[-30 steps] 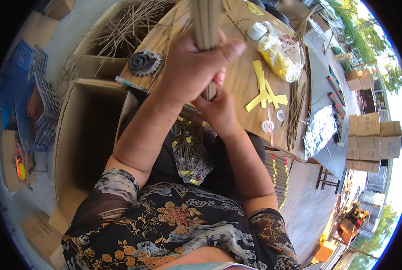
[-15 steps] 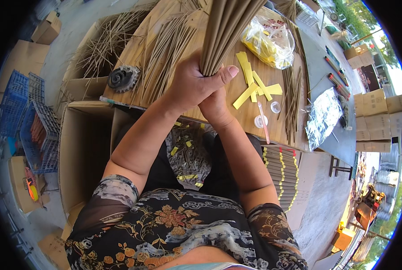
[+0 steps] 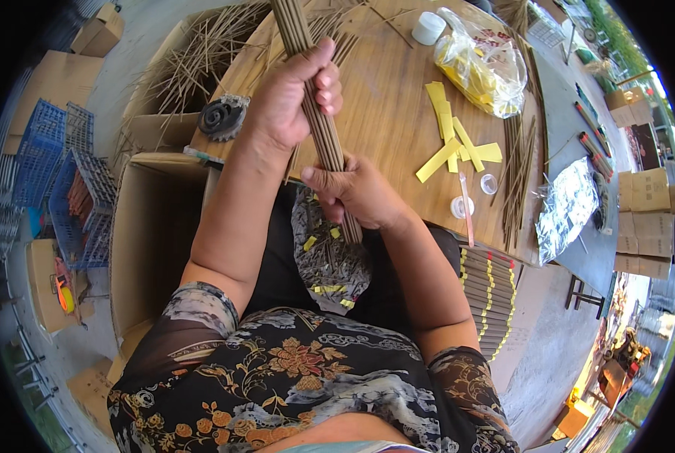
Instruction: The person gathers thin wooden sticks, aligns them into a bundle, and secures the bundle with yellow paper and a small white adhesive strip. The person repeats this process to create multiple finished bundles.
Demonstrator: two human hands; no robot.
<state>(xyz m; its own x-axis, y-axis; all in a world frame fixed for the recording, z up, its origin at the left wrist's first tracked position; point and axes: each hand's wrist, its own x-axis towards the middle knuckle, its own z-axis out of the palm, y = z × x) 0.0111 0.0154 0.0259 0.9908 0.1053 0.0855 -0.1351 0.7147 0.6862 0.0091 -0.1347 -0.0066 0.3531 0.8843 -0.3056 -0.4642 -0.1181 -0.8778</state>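
A bundle of thin brown incense sticks (image 3: 323, 134) slants from the upper left down over the near edge of the table. My left hand (image 3: 293, 94) is closed round its upper part, thumb upward. Lower down, my right hand (image 3: 358, 192) grips the same bundle, and the lower ends poke out beneath it, above my lap. Yellow paper strips (image 3: 449, 136) lie crossed on the wooden table (image 3: 383, 98), to the right of my hands. Beside them are a small lidded cup (image 3: 460, 207) with a pinkish flat stick (image 3: 466, 204) across it and a clear round lid (image 3: 488, 183).
A plastic bag of yellow strips (image 3: 481, 72) and a white jar (image 3: 428, 29) stand farther back. Loose sticks (image 3: 520, 181) and crumpled foil (image 3: 565, 204) are at right. A coiled black object (image 3: 222, 118) sits at the left edge, near open cardboard boxes (image 3: 160, 226). Banded bundles (image 3: 488, 294) rest below the table.
The bundle has come down from upright above the table to a slant over its near edge. My hands, together at its lower end before, now hold it apart, left above right.
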